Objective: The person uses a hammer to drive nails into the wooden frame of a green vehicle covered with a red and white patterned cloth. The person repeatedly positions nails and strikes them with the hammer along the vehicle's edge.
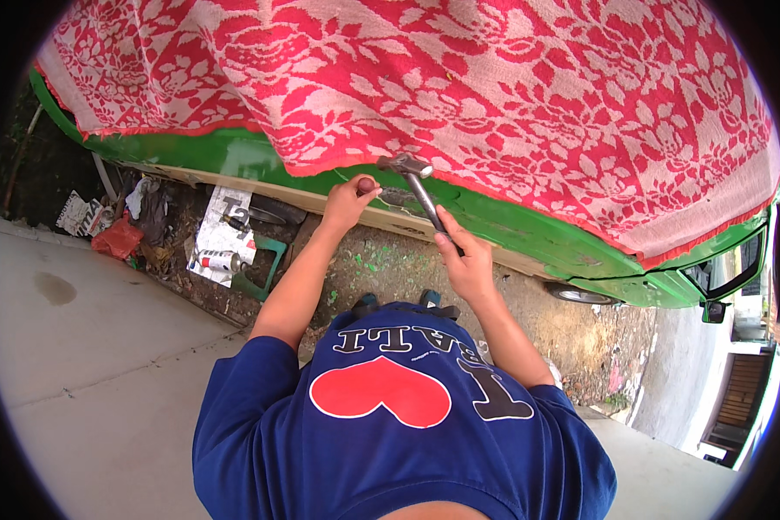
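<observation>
My right hand point(468, 258) is closed round the dark handle of a hammer point(425, 201), its metal head raised over the lower side of a green vehicle point(243, 158). To the left, my left hand point(343, 208) is closed on a tool with a round brown butt end point(367, 185); the rest of it is hidden, so its kind is unclear. Between the hands, the panel has a bare grey patch point(399, 198) with chipped paint around it. The hammer head and the brown butt end are apart. The head overlaps the fringe of a red and pink floral cloth point(494, 95) draped over the vehicle.
Below the panel at left lie a printed sheet point(221, 230) with a spray can point(220, 260) on it, a green stand-like piece point(269, 264), and a red plastic bag point(117, 237). A wheel point(581, 295) and side mirror point(713, 311) show at right. Concrete paving point(87, 347) spreads at lower left.
</observation>
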`<state>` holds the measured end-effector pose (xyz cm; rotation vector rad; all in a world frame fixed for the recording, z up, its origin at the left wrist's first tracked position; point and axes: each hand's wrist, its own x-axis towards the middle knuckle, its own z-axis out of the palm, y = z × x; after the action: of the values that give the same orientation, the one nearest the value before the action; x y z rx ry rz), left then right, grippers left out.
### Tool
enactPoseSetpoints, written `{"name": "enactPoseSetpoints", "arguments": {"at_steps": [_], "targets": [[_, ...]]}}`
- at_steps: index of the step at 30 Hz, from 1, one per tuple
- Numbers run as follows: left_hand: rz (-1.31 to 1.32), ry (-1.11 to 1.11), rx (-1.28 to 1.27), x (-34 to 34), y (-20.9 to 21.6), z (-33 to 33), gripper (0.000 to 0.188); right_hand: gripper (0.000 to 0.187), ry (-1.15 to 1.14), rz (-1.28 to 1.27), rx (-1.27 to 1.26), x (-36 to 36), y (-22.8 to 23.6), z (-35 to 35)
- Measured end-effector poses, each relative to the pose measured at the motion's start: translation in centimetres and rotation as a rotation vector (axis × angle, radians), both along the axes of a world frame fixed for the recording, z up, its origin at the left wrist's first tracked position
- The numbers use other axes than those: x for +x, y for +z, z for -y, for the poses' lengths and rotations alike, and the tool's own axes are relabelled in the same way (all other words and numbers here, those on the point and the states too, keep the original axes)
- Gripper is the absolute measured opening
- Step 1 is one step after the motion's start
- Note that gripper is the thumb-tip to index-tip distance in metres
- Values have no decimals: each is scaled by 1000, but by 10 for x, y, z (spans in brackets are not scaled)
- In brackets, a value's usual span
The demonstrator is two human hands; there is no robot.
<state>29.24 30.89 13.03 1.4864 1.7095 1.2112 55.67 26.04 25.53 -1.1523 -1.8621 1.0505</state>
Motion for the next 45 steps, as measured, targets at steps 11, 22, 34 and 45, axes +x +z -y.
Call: {"name": "enactPoseSetpoints", "arguments": {"at_steps": [11,22,34,45], "targets": [[66,26,34,-2,3,-1,20,44,31,137,175,-9,-12,-12],[-157,22,-91,5,13,-6,29,43,40,130,149,-14,-7,-4],[-116,-11,-86,5,-9,-6,28,44,31,92,87,-15,-26,5],[51,19,43,-7,10,5,21,44,-110,-77,-269,10,-16,1]]}}
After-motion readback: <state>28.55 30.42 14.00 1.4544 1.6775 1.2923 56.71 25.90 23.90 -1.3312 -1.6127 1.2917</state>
